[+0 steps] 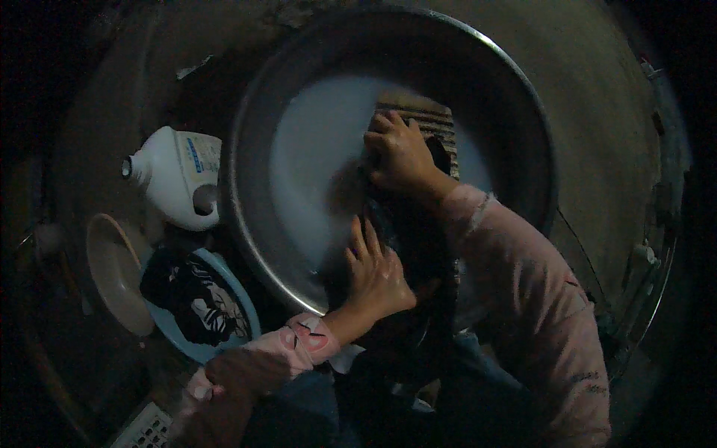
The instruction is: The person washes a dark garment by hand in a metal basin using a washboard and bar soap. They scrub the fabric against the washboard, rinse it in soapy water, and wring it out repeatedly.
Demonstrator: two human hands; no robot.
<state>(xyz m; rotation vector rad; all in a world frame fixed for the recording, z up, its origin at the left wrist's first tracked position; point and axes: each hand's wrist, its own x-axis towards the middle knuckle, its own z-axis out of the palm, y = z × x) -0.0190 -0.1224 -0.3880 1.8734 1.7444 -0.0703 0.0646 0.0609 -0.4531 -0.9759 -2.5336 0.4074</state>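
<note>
A ribbed wooden washboard [414, 109] leans inside a large round metal basin [252, 246] that holds cloudy whitish water [319, 134]. Dark wet cloth [417, 241] covers much of the board. Near the board's upper end, my right hand [400, 148] is curled around a bunch of this cloth. Lower down, at the near side of the basin, my left hand [381, 274] lies flat on the cloth with its fingers stretched out. In the dim light the cloth's outline and its lower end are hard to make out.
Left of the basin lies a white plastic jug [179, 173] on its side, uncapped, with a label. Below it are a beige basin [112, 274] and a light-blue basin [235, 280] holding dark printed clothing [196, 302]. A white perforated plastic item [145, 428] shows at bottom left.
</note>
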